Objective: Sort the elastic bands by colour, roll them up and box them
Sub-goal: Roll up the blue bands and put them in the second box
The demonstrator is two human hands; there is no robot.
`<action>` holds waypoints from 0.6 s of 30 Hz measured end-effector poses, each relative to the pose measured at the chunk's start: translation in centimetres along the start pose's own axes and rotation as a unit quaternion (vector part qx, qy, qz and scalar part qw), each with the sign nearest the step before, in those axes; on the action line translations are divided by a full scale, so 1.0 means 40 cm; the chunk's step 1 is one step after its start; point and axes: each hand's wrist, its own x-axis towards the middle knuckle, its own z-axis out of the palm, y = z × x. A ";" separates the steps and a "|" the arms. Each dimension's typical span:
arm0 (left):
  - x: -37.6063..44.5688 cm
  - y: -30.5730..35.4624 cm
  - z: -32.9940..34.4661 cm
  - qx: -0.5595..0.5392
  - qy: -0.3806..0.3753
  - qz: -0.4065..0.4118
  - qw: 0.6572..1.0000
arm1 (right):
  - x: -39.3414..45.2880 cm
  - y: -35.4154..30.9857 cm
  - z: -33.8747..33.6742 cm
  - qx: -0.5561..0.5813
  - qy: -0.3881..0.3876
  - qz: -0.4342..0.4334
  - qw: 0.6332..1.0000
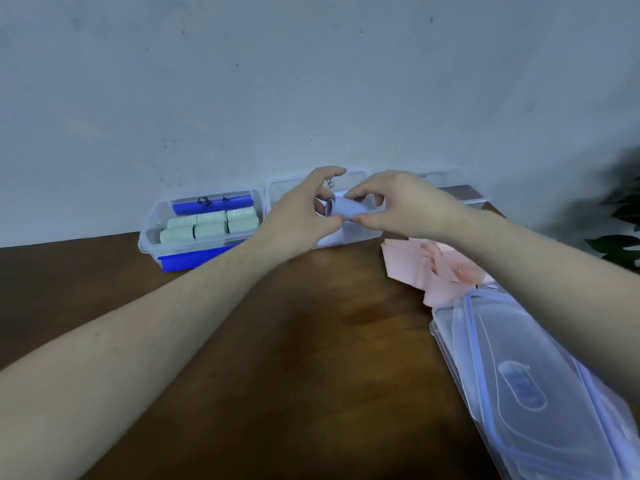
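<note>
**A:** so what's the count on the desk (311,358) right now?

**B:** three clear boxes lined up along the far edge against the wall. The left box (149,233) has six pale green rolls (207,225) in two rows, a blue roll (211,205) behind them, and its blue lid (194,259) tucked underneath. The middle box (360,230) and the right box (474,197) are mostly hidden by the hands.

**A:** any writing?

**B:** the green rolls have pale numbers, one looks like "30 LB", the rest is too blurry. There's a black scribble on the left box I can't read.

**A:** and the hands?

**B:** both are up over the middle box. The left hand (304,216) and the right hand (398,206) each pinch an end of one lavender roll (346,207), fingers curled round it. A loose pink band pile (436,265) sits toward the right edge, and just nearer are two clear lids (519,375) stacked together.
</note>
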 end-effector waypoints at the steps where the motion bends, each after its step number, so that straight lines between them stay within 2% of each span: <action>1: 0.024 -0.005 0.002 -0.007 0.000 0.001 1.000 | 0.028 0.016 -0.006 -0.014 -0.012 -0.002 1.000; 4: 0.091 -0.023 0.006 -0.007 -0.023 0.005 1.000 | 0.100 0.060 -0.022 -0.023 -0.054 0.003 0.998; 7: 0.160 -0.051 0.002 -0.004 -0.054 -0.033 0.998 | 0.156 0.097 -0.038 -0.017 -0.109 0.030 0.993; 11: 0.231 -0.109 -0.002 0.136 -0.082 -0.022 0.987 | 0.218 0.146 -0.026 -0.070 -0.189 0.047 0.978; 15: 0.262 -0.152 0.025 0.283 -0.168 0.037 0.943 | 0.251 0.168 0.005 -0.069 -0.255 0.068 0.962; 18: 0.291 -0.168 0.043 0.326 -0.201 0.073 0.921 | 0.275 0.165 0.019 -0.061 -0.294 0.077 0.951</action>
